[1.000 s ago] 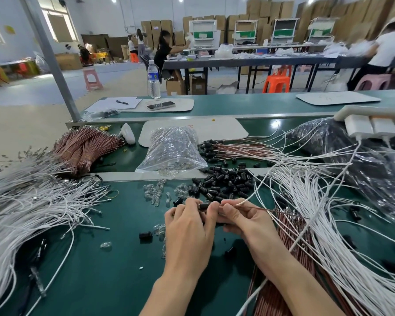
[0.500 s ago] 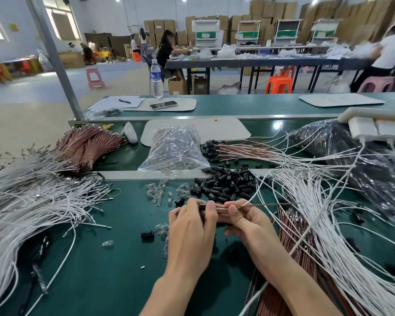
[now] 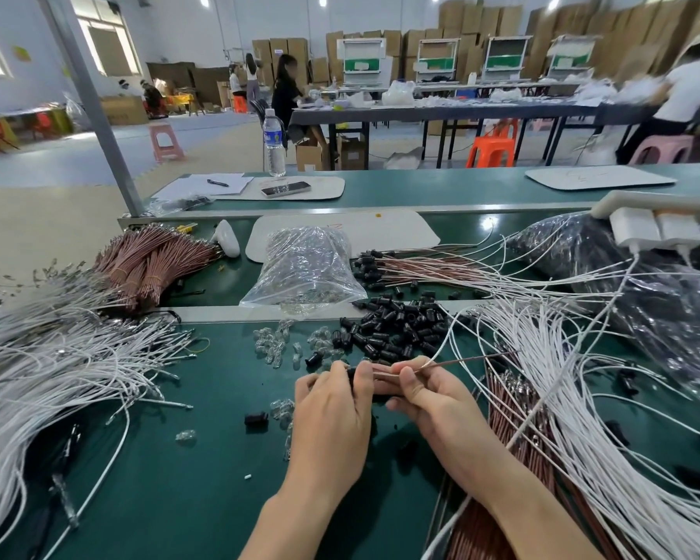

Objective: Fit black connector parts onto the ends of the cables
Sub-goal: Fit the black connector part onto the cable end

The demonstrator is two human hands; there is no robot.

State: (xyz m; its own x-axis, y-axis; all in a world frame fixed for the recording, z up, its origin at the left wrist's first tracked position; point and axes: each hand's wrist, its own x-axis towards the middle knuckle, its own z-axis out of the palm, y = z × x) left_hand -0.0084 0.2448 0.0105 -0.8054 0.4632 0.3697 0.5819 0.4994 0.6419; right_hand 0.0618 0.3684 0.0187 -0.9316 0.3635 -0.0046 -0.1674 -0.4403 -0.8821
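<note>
My left hand (image 3: 332,410) pinches a small black connector part (image 3: 351,375) between thumb and fingers over the green table. My right hand (image 3: 425,398) pinches a thin brown cable (image 3: 467,360) whose end meets that part; the cable runs off to the right. A pile of loose black connector parts (image 3: 397,329) lies just beyond my hands. One stray black part (image 3: 256,419) sits left of my left hand. Brown cables with black parts fitted (image 3: 405,265) lie further back.
White cables fan out at the left (image 3: 57,357) and right (image 3: 582,398). Brown cable bundles (image 3: 150,260) sit at back left, more brown cables (image 3: 514,402) under my right forearm. A clear bag (image 3: 304,268) and scattered clear parts (image 3: 275,345) lie ahead. Black plastic bag (image 3: 663,301) at right.
The hands stay together at the same spot; the brown cable has slid a little further into the black part. The camera view shifted slightly.
</note>
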